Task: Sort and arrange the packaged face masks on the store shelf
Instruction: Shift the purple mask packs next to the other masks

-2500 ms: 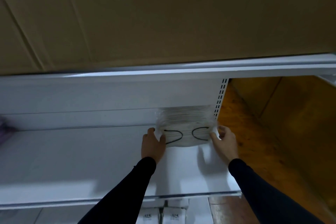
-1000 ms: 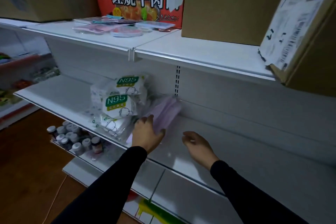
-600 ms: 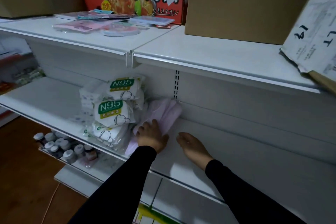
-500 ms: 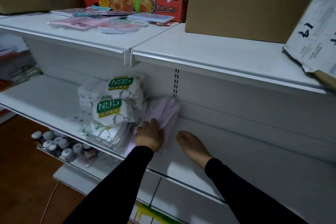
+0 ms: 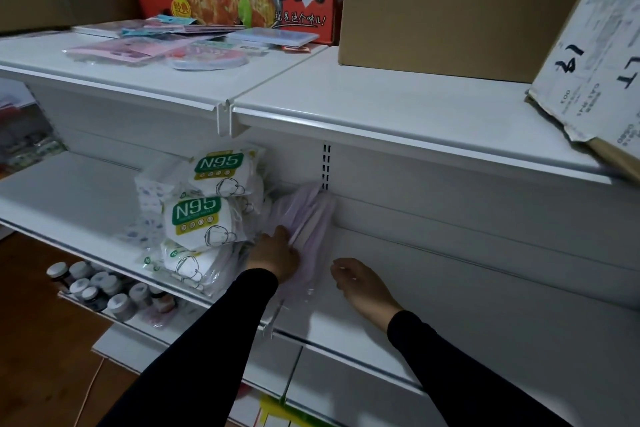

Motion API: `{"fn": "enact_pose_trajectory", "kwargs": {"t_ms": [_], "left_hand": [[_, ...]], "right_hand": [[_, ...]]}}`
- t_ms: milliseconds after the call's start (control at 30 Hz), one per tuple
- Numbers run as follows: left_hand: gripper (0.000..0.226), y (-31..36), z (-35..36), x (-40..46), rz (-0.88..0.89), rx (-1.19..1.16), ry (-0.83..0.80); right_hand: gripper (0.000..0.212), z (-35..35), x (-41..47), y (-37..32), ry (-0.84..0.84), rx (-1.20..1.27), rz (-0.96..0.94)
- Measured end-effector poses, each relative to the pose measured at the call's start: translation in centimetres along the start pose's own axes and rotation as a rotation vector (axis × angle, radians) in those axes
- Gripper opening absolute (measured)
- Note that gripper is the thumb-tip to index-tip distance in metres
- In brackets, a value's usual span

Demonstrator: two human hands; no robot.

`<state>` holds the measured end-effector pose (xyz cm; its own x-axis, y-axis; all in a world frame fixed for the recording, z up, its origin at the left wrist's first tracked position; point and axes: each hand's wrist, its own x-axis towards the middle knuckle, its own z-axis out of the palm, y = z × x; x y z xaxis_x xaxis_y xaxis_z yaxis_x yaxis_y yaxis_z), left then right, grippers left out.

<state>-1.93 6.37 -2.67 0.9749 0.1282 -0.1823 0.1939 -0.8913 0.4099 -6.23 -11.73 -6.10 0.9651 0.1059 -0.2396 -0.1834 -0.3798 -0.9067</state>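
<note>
Fingers of our left hand lie flat on a soft pack of pale purple masks in crinkly clear plastic, leaning against the back panel of the white metal shelf. Our right hand rests palm-down on the shelf beside it, fingers loosely curled and holding nothing. Glossy white N95 packs are piled just left of the purple pack.
</note>
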Motion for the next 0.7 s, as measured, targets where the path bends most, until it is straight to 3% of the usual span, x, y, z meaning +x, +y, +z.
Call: {"fn": "enact_pose_trajectory", "kwargs": {"t_ms": [167,333,433,500,600,700], "left_hand": [[0.041,0.1,0.5,0.2,0.040,0.157,0.020],[0.037,0.5,-1.1,-0.7,0.067,0.245,0.150],[0.038,2.3,-2.9,-2.1,0.095,0.287,0.251],[0.036,3.8,-4.3,-3.2,0.158,0.301,0.295],[0.033,5.6,-5.8,-5.1,0.261,0.039,0.105],[0.032,5.7,-4.9,-6.9,0.263,-0.551,-0.291]], "right_hand": [[0.031,-0.4,-0.2,0.3,-0.001,0.017,-0.002],[0.026,-0.9,-0.2,0.4,0.011,0.044,-0.014],[0.009,-1.1,0.0,-0.3,0.034,0.141,-0.030],[0.009,-1.4,0.0,-1.2,0.065,0.248,-0.035],[0.016,-2.2,0.0,-1.9,0.125,0.384,-0.042],[0.039,-3.5,-0.4,-1.6,0.010,0.634,0.001]]}}
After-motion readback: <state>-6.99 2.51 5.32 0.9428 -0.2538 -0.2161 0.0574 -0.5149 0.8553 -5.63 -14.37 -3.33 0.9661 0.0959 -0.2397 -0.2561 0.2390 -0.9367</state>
